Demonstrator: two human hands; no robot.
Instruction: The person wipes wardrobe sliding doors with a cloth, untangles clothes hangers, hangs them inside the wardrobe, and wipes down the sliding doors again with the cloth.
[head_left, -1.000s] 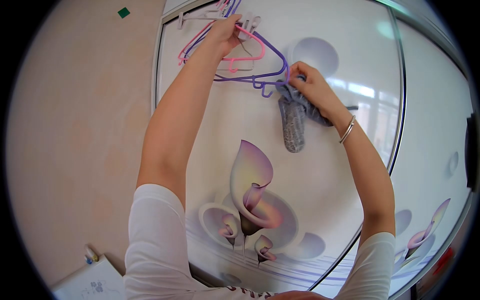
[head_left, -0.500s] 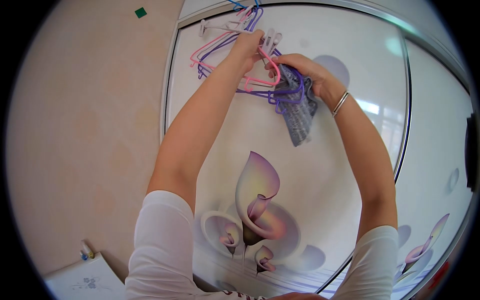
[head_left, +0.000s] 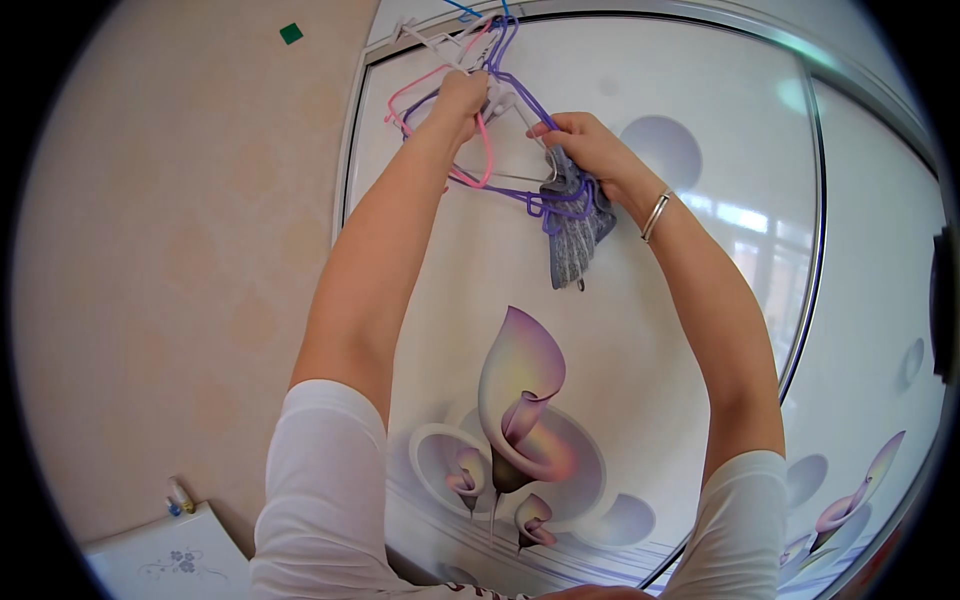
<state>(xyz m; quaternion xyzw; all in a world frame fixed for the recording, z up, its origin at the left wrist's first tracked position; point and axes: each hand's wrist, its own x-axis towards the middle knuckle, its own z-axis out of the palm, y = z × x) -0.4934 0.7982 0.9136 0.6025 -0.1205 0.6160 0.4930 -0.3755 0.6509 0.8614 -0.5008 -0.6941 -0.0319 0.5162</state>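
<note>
High in front of the wardrobe door, my left hand (head_left: pixel 463 100) is closed around a pink hanger (head_left: pixel 488 150), its fingertips partly hidden. Purple hangers (head_left: pixel 520 88) hang just behind and to the right of it. My right hand (head_left: pixel 592 150) grips a grey patterned cloth (head_left: pixel 573 250), bunched at the top and hanging loose below. The cloth overlaps the lower right corner of the purple hangers. A thin wire hanger (head_left: pixel 520 178) runs between my hands toward the cloth. A white clip hanger (head_left: pixel 420 38) sits above my left hand.
The glossy white sliding door (head_left: pixel 640 330) with printed calla lilies fills the view behind. A blue hook (head_left: pixel 463 8) shows at the top edge. At lower left stands a white surface (head_left: pixel 170 550) with small bottles (head_left: pixel 181 495) by the patterned wall.
My left hand has shifted left and slightly down, swinging the pink hanger left. My right hand and the grey cloth have also moved a little left. The clip hanger has moved up.
</note>
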